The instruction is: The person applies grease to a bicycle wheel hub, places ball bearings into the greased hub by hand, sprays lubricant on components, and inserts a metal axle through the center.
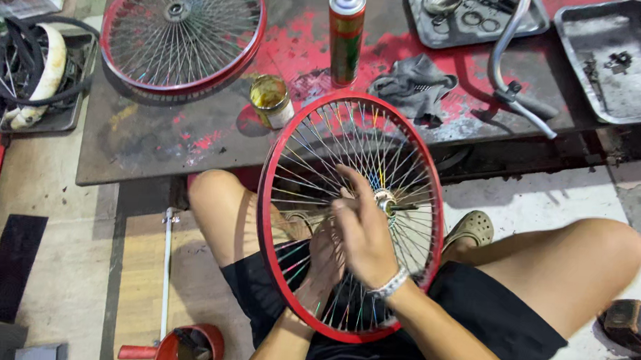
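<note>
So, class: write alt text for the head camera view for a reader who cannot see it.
A seated person holds a red-rimmed spoked wheel on their lap, right hand at its hub, left hand behind the spokes. A second wheel lies on the workbench.

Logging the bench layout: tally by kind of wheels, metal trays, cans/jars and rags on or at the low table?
Red-rimmed spoked wheels: 2, one in the lap with both hands, left hand and right hand, at its spokes, one flat on the table
Metal trays: 2, and
Spray can: 1
Jar: 1
Grey rag: 1
Total: 7
</note>
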